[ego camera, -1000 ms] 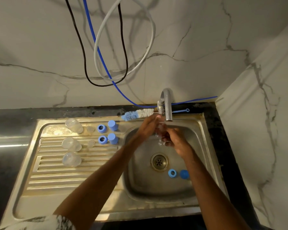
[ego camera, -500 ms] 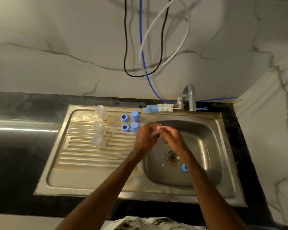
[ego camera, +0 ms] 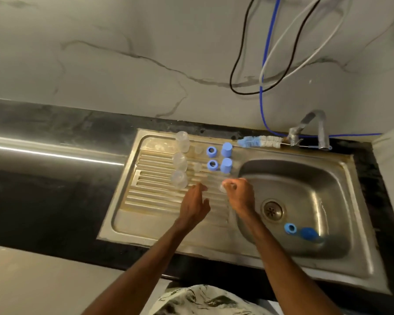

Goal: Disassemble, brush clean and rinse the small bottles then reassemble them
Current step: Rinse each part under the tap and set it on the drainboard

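Pinching a small clear part in the curled fingertips of the right hand, just above the drainboard near the basin edge; too blurred to tell teat from insert. Holding the left hand alongside, fingers loose and spread, gripping nothing. Probably very light, soft and wet, hence slippery: best taken by the thicker rim, gently, without squashing. Setting down likely next, beside two matching clear parts, in line with three clear bottles, two blue rings and two blue caps on the drainboard. Seemingly yet to be washed: one blue ring and one blue cap in the basin.
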Demonstrator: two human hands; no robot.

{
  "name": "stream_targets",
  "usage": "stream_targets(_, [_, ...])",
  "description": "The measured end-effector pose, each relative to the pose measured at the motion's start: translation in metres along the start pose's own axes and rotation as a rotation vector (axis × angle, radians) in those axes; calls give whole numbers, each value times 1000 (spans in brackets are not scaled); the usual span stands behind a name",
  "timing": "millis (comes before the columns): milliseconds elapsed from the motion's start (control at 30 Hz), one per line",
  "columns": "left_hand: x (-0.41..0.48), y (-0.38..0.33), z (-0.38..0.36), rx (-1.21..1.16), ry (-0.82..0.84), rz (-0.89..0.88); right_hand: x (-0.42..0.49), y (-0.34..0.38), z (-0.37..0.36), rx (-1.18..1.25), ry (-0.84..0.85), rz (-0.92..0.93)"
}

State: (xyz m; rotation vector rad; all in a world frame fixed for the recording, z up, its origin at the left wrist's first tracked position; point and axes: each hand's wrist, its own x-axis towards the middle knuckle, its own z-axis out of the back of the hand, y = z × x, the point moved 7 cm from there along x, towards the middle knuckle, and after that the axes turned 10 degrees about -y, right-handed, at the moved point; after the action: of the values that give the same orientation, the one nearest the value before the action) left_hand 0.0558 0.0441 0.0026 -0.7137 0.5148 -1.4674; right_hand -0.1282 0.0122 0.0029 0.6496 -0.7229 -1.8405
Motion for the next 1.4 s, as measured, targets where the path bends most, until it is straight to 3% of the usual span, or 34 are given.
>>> stream_targets(267, [4,62,-14,97,73,111,7,34,-110,-33,115,55])
stream_targets(500, [4,57,-8,76,71,107,4,34,-132,-123,171,109])
stream_targets(767, [-5,13,-11,87,57,-17,-2,15,-66,5,-55,118])
stream_targets(900, [-8,-37,-52,30,212,-80,-5,-36,-9,21,-237,83])
stream_targets(1067, [-17,-100,-130,40,439,-193,11,-158,50,-209,-330,-70])
stream_targets(1133, [-17,-115,-162,78,520,-202,26,-212,58,-402,-237,-191])
stream_targets(1233, [-19,-126,-202,177,636,-227,40,-277,57,-720,32,-291])
stream_targets(1400, [-13,-129,-242,241,678,-227,46,-315,38,-819,244,-159])
